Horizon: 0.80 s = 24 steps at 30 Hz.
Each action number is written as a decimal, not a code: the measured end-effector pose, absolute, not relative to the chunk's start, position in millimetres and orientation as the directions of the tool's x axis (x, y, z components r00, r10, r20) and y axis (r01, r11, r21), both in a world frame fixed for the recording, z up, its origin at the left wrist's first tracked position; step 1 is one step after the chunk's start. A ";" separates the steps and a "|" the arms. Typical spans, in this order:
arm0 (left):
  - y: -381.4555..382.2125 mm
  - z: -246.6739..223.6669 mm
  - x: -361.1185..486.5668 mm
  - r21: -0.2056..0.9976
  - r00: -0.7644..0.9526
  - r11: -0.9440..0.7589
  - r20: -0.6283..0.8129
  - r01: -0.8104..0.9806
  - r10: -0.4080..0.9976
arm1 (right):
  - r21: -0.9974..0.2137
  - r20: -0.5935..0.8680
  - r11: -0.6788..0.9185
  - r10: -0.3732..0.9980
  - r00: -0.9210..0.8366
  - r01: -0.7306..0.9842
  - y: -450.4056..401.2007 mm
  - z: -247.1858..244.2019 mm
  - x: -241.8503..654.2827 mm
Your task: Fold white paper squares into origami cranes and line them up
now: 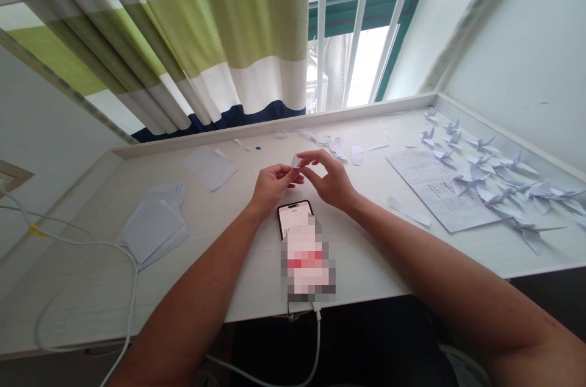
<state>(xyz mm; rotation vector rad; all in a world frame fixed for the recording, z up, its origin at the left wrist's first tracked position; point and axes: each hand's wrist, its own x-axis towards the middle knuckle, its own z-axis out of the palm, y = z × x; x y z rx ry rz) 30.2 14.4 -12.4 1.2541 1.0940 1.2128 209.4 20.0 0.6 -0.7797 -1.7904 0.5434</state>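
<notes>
A small folded white paper [295, 161] is held up between my two hands, above the middle of the desk. My left hand [273, 184] pinches its lower part with thumb and fingers. From the right, my right hand [328, 178] grips the same paper at its edge, fingers bent over it. Part of the paper is hidden by the fingertips. Just below the hands lies a phone [295, 216] with a lit screen, its lower part blurred out.
Stacked white paper sheets [153, 222] lie at left, with loose sheets [213, 168] behind. Several folded paper cranes [503, 185] and a printed sheet [442, 191] are at right. Paper scraps [356, 155] lie beyond my hands. A white cable [134, 289] crosses the left side.
</notes>
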 end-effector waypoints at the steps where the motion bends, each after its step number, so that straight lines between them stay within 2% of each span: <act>1: 15.0 -12.3 29.0 0.997 0.078 -0.052 0.056 -0.059 0.995 | -0.652 0.662 0.715 0.699 -0.269 0.254 18.8 1.5 209.2; 3: 16.4 -13.2 26.5 0.994 0.073 -0.068 0.074 -0.082 0.995 | -0.606 0.679 0.757 0.653 -0.337 0.244 17.3 2.5 208.2; 5: 17.8 -15.0 24.8 0.990 0.060 -0.117 0.121 -0.073 0.991 | -0.647 0.662 0.738 0.667 -0.340 0.188 17.8 1.6 206.5; 7: 18.4 -16.6 24.7 0.985 0.056 -0.172 0.173 -0.025 0.983 | -0.768 0.595 0.633 0.760 -0.261 0.093 21.1 -1.4 205.0; 10: 17.5 -17.2 27.7 0.973 0.072 -0.225 0.221 0.054 0.973 | -0.922 0.387 0.385 0.917 -0.091 -0.046 29.5 -6.8 205.7; 12: 16.4 -16.7 30.1 0.966 0.079 -0.247 0.241 0.081 0.967 | -0.961 0.268 0.246 0.943 -0.196 -0.127 34.0 -8.6 208.3; 14: 16.0 -16.1 31.4 0.962 0.079 -0.259 0.252 0.088 0.964 | -0.969 0.226 0.180 0.921 -0.318 -0.167 35.6 -8.2 211.2; 16: 16.5 -16.0 31.4 0.964 0.066 -0.254 0.249 0.081 0.966 | -0.971 0.225 0.171 0.896 -0.384 -0.168 34.6 -6.1 213.2; 20: 17.6 -15.3 29.6 0.974 0.049 -0.218 0.215 0.059 0.975 | -0.975 0.217 0.175 0.895 -0.390 -0.140 31.1 -1.9 213.8; 24: 14.6 -9.2 27.7 0.987 0.136 -0.159 0.156 0.011 0.978 | -0.977 0.210 0.175 0.899 -0.384 -0.123 32.1 -1.6 214.9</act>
